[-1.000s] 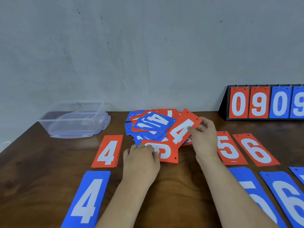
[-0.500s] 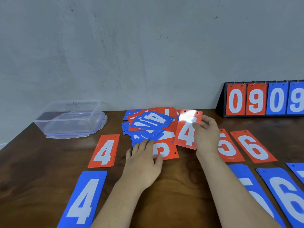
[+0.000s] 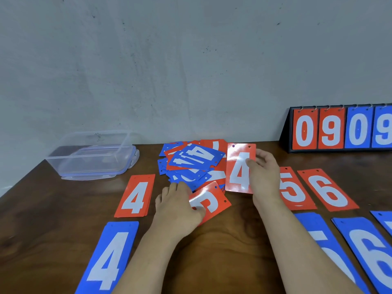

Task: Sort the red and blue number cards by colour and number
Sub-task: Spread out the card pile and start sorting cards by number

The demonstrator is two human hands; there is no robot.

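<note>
A mixed heap of red and blue number cards (image 3: 191, 162) lies at the table's middle back. My right hand (image 3: 265, 175) pinches a red 4 card (image 3: 237, 166) and holds it upright just right of the heap. My left hand (image 3: 178, 206) grips a tilted red card (image 3: 212, 202), apparently a 5, at the heap's near edge. Sorted piles lie around: a red 4 pile (image 3: 135, 196), a blue 4 pile (image 3: 108, 257), a red 5 pile (image 3: 294, 192), a red 6 pile (image 3: 326, 189), a blue 5 pile (image 3: 331, 247) and a blue 6 pile (image 3: 369, 251).
A clear plastic box (image 3: 91, 155) stands on its lid at the back left. A flip scoreboard (image 3: 339, 130) showing 0 9 0 9 stands at the back right against the wall. Another blue card (image 3: 384, 221) shows at the right edge. The wooden table (image 3: 229, 251) shows bare wood between my forearms.
My right hand has lifted the red 4 out of the heap and turned it upright. My left hand has taken hold of the red card at the heap's near edge and tilted it.
</note>
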